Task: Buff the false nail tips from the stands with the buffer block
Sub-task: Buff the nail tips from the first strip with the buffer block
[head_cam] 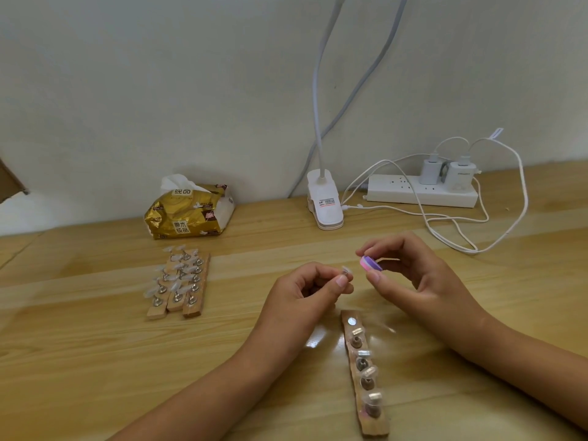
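Hands meet above a wooden table (95,361): left hand (305,291) pinches a clear nail tip (346,271), right hand (410,268) grips the pink-and-purple buffer block (370,263) just beside it, a nail stand (365,374) lying below

Left hand (305,289), right hand (413,275) — both pinching.

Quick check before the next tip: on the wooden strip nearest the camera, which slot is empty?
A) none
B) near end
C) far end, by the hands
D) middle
C: on the wooden strip the far end shows only a bare silver disc, while the other four slots carry nail tips.
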Available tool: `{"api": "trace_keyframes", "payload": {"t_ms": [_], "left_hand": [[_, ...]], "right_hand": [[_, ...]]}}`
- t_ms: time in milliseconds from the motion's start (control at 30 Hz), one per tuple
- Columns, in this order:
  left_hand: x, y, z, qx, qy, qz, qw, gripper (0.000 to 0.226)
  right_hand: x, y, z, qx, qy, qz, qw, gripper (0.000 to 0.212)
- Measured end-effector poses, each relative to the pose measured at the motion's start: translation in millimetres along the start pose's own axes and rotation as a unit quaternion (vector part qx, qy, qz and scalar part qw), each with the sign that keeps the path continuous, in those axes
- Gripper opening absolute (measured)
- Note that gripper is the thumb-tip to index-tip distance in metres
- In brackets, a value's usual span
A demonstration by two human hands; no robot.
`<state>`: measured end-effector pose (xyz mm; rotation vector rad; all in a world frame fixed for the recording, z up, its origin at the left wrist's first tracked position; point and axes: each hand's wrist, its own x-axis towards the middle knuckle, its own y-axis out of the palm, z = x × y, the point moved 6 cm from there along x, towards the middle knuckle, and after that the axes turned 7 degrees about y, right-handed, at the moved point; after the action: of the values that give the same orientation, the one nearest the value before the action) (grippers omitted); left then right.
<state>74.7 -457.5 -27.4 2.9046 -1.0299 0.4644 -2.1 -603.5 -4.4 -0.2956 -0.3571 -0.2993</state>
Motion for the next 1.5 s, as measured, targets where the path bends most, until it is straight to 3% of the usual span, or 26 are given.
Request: {"api": "trace_keyframes", "payload": {"t_ms": [300,500,800,1500], "left_hand": [[0.7,-1.2,0.1,-0.035,0.003,-0.017,0.999,0.008],[-0.2,-0.1,-0.1,0.005,0.006,0.002,1.000,0.008],[-1.9,3.0,1.6,0.022,0.000,0.015,1.000,0.008],[-1.6,5.3,-3.7,0.080,0.024,0.019,0.996,0.005]], "right_hand": [[1.0,10.1,-5.1,0.084,0.050,0.060,0.993,0.026],[-0.4,8.5,-1.0,0.059,0.025,0.051,0.997,0.014],[-0.5,1.8,3.7,-0.011,-0.019,0.000,1.000,0.020],[1.4,5.1,-5.8,-0.007,0.034,0.028,0.999,0.021]]}}
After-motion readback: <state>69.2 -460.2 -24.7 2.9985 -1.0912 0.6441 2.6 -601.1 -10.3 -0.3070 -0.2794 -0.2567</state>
